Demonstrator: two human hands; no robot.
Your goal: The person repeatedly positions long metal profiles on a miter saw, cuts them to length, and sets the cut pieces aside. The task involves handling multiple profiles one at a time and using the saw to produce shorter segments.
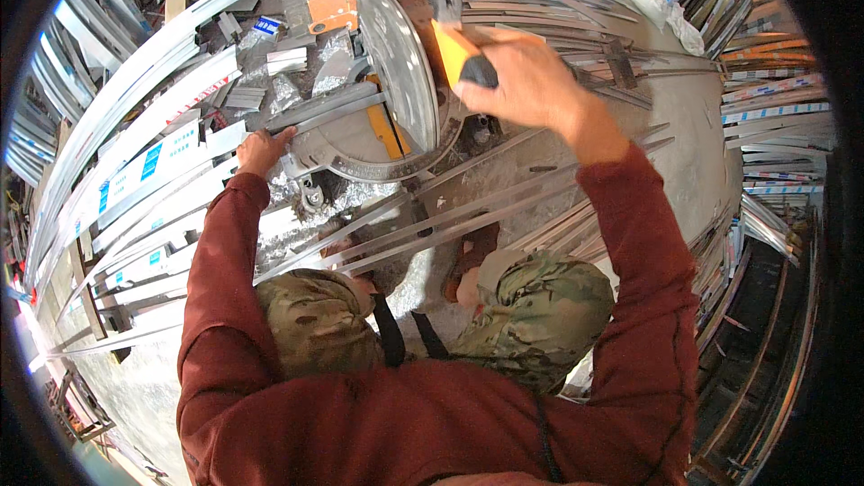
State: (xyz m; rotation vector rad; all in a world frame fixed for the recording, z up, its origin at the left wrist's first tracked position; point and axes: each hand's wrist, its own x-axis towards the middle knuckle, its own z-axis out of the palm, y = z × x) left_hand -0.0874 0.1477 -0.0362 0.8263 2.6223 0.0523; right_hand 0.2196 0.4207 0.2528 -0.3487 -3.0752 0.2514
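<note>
Left of the round saw blade (407, 81), I have the left hand (258, 153) half-curled, fingertips at the outer end of a grey metal bar (321, 108); I can't tell how firmly it grips. The bar's other end lies near the blade. Right of the blade, my right hand (529, 79) wraps an orange handle (454, 50).

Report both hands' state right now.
Left hand: at the grey metal profile; whether it grips cannot be told.
Right hand: closed around the yellow-and-black saw handle.
</note>
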